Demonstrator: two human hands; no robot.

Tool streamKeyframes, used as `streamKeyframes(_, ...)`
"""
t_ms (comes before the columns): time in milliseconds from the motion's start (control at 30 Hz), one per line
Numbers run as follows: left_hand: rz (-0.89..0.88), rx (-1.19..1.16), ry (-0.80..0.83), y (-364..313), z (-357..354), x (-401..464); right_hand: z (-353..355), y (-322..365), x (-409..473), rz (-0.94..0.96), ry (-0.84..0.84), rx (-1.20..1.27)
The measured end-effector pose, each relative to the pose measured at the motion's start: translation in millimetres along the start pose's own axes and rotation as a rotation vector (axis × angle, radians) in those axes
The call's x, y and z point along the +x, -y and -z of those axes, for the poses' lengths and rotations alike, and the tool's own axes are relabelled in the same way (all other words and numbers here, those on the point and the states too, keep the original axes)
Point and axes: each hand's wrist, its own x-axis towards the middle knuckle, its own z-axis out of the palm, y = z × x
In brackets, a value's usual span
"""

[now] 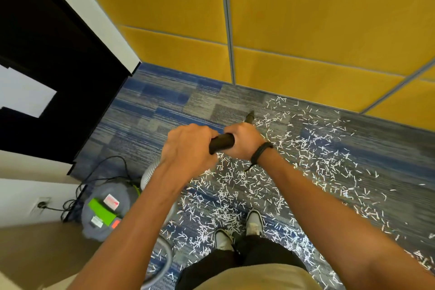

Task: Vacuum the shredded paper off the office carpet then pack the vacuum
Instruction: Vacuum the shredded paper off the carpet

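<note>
Both hands grip a black vacuum wand held out in front of me. My left hand wraps the nearer end, my right hand the part further along. The wand's nozzle tip pokes out beyond my right hand, low over the carpet. White shredded paper lies scattered over the blue-grey carpet, thick around my shoes and to the right. The grey vacuum canister with green and orange labels stands at lower left. Its pale ribbed hose runs up under my left forearm.
A yellow padded wall closes the far side. A black door or panel stands at left. The vacuum's black cord loops to a wall socket at lower left. My grey shoes stand amid the shreds.
</note>
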Motion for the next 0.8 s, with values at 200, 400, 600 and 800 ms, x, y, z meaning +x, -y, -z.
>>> streamKeyframes(200,-0.002,0.030,-0.009,29.0,8.5,-34.8,-22.9,41.0,-5.9,0.002,0.002,0.039)
streamKeyframes(400,-0.025,0.021,0.037,41.4,3.1,-64.2,-46.1,64.3,-24.1,-0.035,0.002,0.031)
streamKeyframes(600,-0.079,0.027,0.030,41.2,-9.0,-81.3,-61.9,67.8,-47.8,-0.087,-0.027,0.013)
streamKeyframes(800,-0.156,-0.016,0.003,36.4,-20.1,-90.8,-59.3,66.6,-75.2,-0.153,-0.042,-0.088)
